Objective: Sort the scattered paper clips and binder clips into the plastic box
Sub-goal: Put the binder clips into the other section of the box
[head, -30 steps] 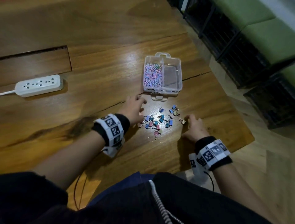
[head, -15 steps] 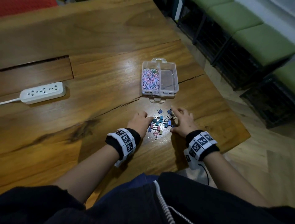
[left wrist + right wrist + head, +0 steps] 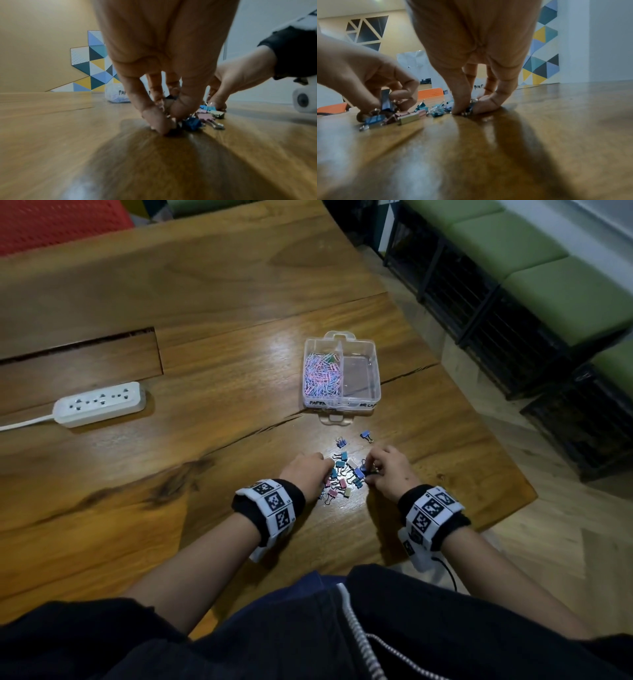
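A pile of small coloured binder clips (image 3: 342, 475) lies on the wooden table just in front of the clear plastic box (image 3: 376, 378). The box's left compartment holds pastel paper clips (image 3: 322, 374); its right one looks bare. My left hand (image 3: 325, 472) reaches into the pile's left side and pinches a blue binder clip (image 3: 385, 103) between thumb and fingers. My right hand (image 3: 368, 472) pinches another blue binder clip (image 3: 468, 110) at the pile's right side. Two binder clips (image 3: 352, 438) lie apart, nearer the box.
A white power strip (image 3: 99, 408) with its cord lies at the left. A long slot (image 3: 78, 350) runs through the table behind it. The table's edge (image 3: 507, 460) runs close on the right, with green benches (image 3: 534, 268) beyond.
Both hands have moved inward from the sides onto the pile, pushing the clips closer together, and their fingers have curled down to pinch clips.
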Demonstrator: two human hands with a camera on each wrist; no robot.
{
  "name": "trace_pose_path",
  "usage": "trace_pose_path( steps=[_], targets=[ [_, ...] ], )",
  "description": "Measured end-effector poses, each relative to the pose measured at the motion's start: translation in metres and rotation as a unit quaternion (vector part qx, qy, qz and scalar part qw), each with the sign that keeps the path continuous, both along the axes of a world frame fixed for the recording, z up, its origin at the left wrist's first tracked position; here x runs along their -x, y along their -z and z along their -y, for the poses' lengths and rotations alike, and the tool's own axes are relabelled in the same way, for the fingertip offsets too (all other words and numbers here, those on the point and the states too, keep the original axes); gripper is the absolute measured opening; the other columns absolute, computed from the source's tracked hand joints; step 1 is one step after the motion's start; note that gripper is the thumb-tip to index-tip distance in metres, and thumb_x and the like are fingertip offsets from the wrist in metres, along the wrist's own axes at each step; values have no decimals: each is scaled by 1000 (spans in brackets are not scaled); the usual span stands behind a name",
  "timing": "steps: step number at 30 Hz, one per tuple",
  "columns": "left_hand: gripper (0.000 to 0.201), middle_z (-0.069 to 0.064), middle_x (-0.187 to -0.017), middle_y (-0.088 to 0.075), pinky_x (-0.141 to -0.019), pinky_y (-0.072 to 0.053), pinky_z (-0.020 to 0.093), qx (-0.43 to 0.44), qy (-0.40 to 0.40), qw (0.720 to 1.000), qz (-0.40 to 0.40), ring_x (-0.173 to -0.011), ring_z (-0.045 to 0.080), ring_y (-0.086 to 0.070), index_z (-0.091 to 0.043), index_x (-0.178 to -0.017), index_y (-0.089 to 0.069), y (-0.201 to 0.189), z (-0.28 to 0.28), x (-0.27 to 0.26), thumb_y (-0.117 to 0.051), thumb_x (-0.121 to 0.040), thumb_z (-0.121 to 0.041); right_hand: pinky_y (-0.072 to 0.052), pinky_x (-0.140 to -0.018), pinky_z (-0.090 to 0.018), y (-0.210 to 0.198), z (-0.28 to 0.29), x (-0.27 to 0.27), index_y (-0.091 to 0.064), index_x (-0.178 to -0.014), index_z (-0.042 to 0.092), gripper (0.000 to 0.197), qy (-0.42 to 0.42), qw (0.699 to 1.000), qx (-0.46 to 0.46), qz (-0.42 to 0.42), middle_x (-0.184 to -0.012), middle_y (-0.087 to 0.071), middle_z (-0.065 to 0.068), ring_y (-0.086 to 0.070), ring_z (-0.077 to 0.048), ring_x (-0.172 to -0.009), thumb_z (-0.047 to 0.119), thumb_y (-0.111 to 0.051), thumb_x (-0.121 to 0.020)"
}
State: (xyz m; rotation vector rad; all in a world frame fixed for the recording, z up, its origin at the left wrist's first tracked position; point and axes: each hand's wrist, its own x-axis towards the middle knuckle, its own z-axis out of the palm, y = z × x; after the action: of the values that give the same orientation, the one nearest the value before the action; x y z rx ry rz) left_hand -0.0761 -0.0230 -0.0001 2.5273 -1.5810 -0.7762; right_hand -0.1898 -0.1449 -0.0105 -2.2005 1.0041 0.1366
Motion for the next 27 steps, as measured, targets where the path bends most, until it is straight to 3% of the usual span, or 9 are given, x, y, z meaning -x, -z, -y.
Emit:
trace_pose_path(
  steps=[4,7,12,14,17,19,21,23,27],
  targets=[
    [9,1,-89,-54,-75,-47,25,17,-24,998,-50,-86,18,-52,-14,-88,-54,-2,5,-6,-54,-86,-6,-42,-82,-22,-3,3,2,-59,-86,9,14,-11,1000,-1,7,-103,-50,-5,-46,-15,-93,-1,-63,-76],
    [30,-6,-74,-45,-61,-40,15,62,-112,982,-141,-76,15,-47,-20,-66,-40,-14,16,-12,-55,-83,1,-41,-76,-23,-3,7,5,-54,-74,15,21,-15,1000,-12,11,-101,-53,-6,-49,-17,-89,-3,-64,-73],
    [31,-1,-73,-52,-43,-46,11,190,-264,892,-313,-59,10,-54,-16,-67,-42,-44,65,-31,-58,-81,7,-49,-66,-23,-1,22,8,-47,-63,21,35,15,996,-83,28,-78,-59,0,-57,-18,-78,-7,-66,-71],
    [32,1,-73,-53,-42,-48,13,238,-294,870,-317,-57,11,-55,-15,-67,-43,-52,95,-41,-60,-80,8,-47,-63,-21,-5,31,9,-47,-64,20,34,25,990,-134,27,-72,-55,4,-55,-14,-72,-7,-66,-71],
    [33,2,-73,-53,-57,-56,24,269,-334,851,-304,-64,17,-58,-16,-68,-41,-56,134,-54,-59,-79,10,-51,-70,-28,-16,49,5,-48,-65,20,32,33,985,-163,47,-76,-53,4,-53,-13,-73,-6,-65,-72],
    [28,2,-78,-53,-66,-55,28,249,-340,850,-316,-69,18,-57,-15,-72,-44,-52,149,-58,-56,-82,8,-50,-75,-31,-28,63,-3,-47,-66,19,32,29,983,-167,74,-77,-51,3,-52,-16,-78,-8,-62,-74],
    [19,2,-89,-52,-71,-55,31,205,-322,876,-295,-76,17,-56,-12,-89,-50,-47,152,-58,-51,-86,6,-48,-71,-25,-41,77,-15,-45,-66,18,33,14,979,-173,106,-76,-50,3,-51,-14,-76,-10,-59,-75],
    [31,6,-107,-53,-82,-55,34,185,-291,907,-241,-95,21,-57,-9,-109,-54,-41,148,-58,-45,-86,9,-48,-67,-20,-53,89,-32,-44,-66,17,32,9,973,-185,135,-76,-49,2,-51,-11,-71,-11,-58,-76],
    [57,9,-125,-54,-64,-48,15,182,-238,897,-326,-115,18,-54,-10,-133,-41,-35,122,-57,-40,-84,19,-50,-72,-25,-59,102,-72,-45,-67,19,30,23,972,-154,174,-74,-52,3,-54,-12,-72,-3,-61,-79]
  ],
)
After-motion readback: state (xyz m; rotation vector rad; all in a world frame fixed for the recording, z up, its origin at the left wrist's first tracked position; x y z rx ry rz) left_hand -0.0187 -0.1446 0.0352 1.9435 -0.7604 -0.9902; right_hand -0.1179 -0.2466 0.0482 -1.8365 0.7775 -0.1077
